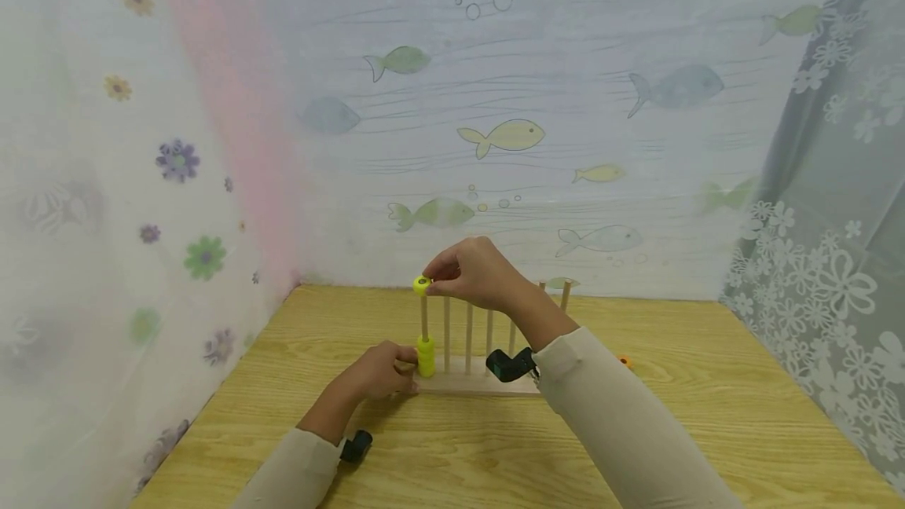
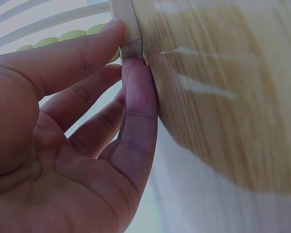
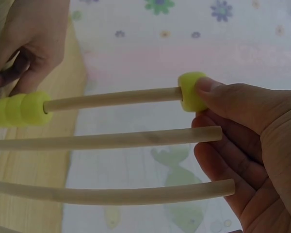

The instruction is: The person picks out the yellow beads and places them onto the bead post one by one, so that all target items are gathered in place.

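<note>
Between thumb and fingers, my right hand (image 1: 481, 277) pinches a yellow bead (image 3: 191, 91) at the top of the leftmost wooden peg (image 3: 114, 98). The peg's tip sits inside the bead. Lower on that same peg, several yellow beads (image 1: 426, 357) are stacked down to the base. My left hand (image 1: 382, 371) grips the left end of the peg stand's wooden base (image 1: 467, 386), close beside the stack. In the left wrist view the thumb (image 2: 82, 60) lies on one face of the base end and fingers on another.
Several bare pegs (image 1: 469, 340) rise to the right of the beaded one, partly behind my right arm. An orange bead (image 1: 625, 362) lies on the wood-grain table (image 1: 707, 383) beyond my right sleeve. Printed curtains (image 1: 523, 85) hang behind the table and at its sides.
</note>
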